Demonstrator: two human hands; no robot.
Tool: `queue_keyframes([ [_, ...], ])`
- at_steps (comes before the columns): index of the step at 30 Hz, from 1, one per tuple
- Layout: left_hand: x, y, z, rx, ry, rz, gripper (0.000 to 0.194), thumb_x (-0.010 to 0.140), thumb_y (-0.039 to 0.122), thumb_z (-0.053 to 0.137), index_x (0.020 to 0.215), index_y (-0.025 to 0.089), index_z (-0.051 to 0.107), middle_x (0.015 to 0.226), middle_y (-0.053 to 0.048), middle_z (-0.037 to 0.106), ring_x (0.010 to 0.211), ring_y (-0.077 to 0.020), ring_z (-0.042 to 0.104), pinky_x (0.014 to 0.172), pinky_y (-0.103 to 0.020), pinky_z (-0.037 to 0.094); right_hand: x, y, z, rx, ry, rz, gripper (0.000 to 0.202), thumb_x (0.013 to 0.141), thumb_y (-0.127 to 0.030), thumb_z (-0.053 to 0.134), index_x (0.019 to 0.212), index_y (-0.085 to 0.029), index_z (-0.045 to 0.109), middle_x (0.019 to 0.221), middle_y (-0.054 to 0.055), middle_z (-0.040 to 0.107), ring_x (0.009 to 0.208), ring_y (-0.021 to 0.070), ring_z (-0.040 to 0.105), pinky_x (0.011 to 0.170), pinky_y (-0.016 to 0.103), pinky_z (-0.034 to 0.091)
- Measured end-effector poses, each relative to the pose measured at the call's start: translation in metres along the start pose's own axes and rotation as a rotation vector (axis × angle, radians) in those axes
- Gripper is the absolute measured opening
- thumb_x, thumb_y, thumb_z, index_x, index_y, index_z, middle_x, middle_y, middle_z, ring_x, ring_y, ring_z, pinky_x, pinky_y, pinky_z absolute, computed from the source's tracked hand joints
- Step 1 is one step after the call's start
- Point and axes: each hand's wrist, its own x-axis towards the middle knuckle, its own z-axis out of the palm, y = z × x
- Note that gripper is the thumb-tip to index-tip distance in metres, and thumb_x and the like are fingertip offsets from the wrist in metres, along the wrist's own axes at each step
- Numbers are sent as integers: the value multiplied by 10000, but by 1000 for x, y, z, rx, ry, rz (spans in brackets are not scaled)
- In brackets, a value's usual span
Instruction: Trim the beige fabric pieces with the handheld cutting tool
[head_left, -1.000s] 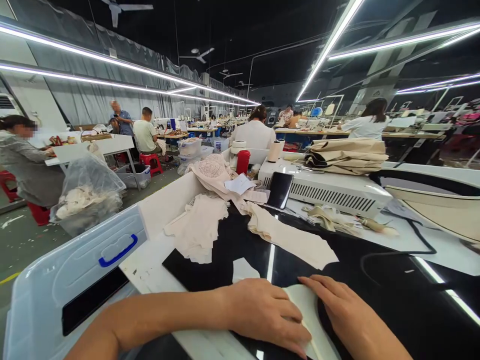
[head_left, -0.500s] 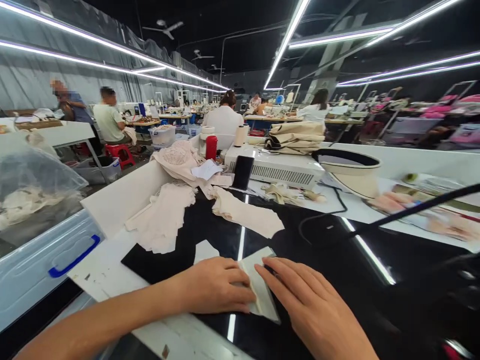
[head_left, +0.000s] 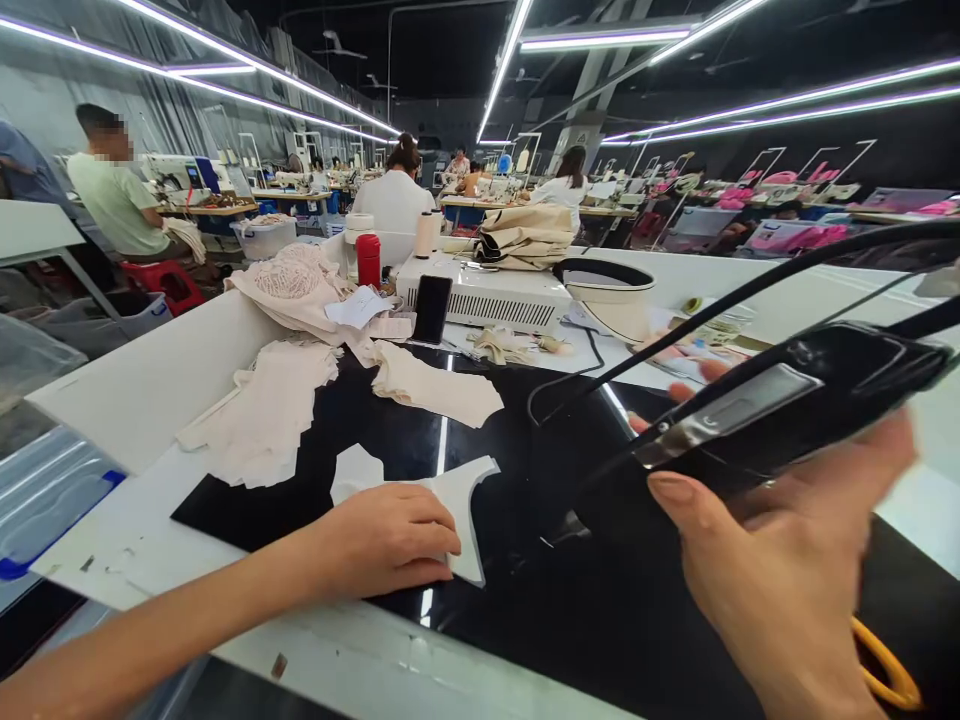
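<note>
Your right grip (head_left: 787,560) is clamped on the black tool (head_left: 832,400), right of frame, above the bench (head_left: 600,630). Its long axis slants; one end points lower left, the other upper right. Your left grip (head_left: 390,540) lies over the white piece (head_left: 466,510), lower centre; thumb hidden, can't tell if pinching. Piece's upper corner points upper right.

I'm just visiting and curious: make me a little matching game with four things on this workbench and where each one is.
Things:
1. glossy black handheld tool
2. thin white cut piece
3. black rectangular phone
4. red cylindrical bottle

Places:
A. partly under the left hand
B. behind the white paper sheet
C. in the right hand
D. upright before the white vented box

Pairs: 1-C, 2-A, 3-D, 4-B
</note>
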Motion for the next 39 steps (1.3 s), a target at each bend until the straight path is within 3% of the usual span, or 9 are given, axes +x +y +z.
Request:
queue_keyframes([
  [1,2,1,2,-7,-12,2,125,1077,287,696,1109,172,731,1129,-67,785,1039,-201,734,968,-298,568,4,-1,13,50,100,34,760,848,-467,917,1464,-435,474,1466,41,646,1315,305,685,1033,513,653],
  [3,5,2,6,-5,-49,11,152,1038,306,758,1090,169,718,1113,-65,787,1025,-210,738,947,-301,571,7,-4,33,140,138,102,580,805,-507,937,1256,-351,607,1234,30,746,1000,269,791,850,463,701],
  [5,8,0,10,15,-85,37,189,1003,315,804,1064,167,704,1089,-57,790,1009,-215,740,919,-301,570,8,-7,44,153,147,127,441,825,-506,916,1107,-308,641,1036,-14,755,750,192,754,682,360,672],
  [7,11,-1,13,43,-110,74,195,986,300,820,1041,165,691,1076,-49,791,998,-209,738,906,-299,565,6,-9,49,112,166,121,391,839,-477,907,1059,-295,639,967,-40,734,666,151,696,628,309,624],
  [13,19,6,16,197,-101,232,29,1006,161,676,978,158,672,1052,-39,768,984,-187,713,959,-290,554,-5,-15,54,24,186,78,449,795,-396,944,1062,-301,597,936,-31,720,647,167,667,617,327,593],
  [20,22,13,32,331,-116,267,218,1009,70,579,833,194,608,795,-13,647,730,-173,624,738,-290,554,-30,-24,57,274,102,83,464,871,-417,900,1222,-320,613,894,-29,696,598,155,654,498,302,600],
  [29,17,16,30,194,-18,132,177,1037,127,625,869,172,656,919,-29,747,882,-179,711,832,-290,587,-45,-24,63,415,47,113,591,872,-434,904,1371,-383,592,853,-27,694,601,177,645,488,315,585],
  [35,17,9,22,95,-121,157,84,1005,201,766,1006,168,688,1070,-42,781,1054,-184,730,937,-270,579,-47,-25,64,436,12,137,599,895,-439,886,1387,-394,548,869,-34,688,623,180,665,516,323,595],
  [39,19,21,21,245,-180,168,124,994,76,703,922,169,666,929,-34,736,910,-189,711,722,-273,571,-47,-25,64,448,21,134,591,891,-427,891,1381,-388,562,865,-34,687,628,178,661,525,325,599],
])
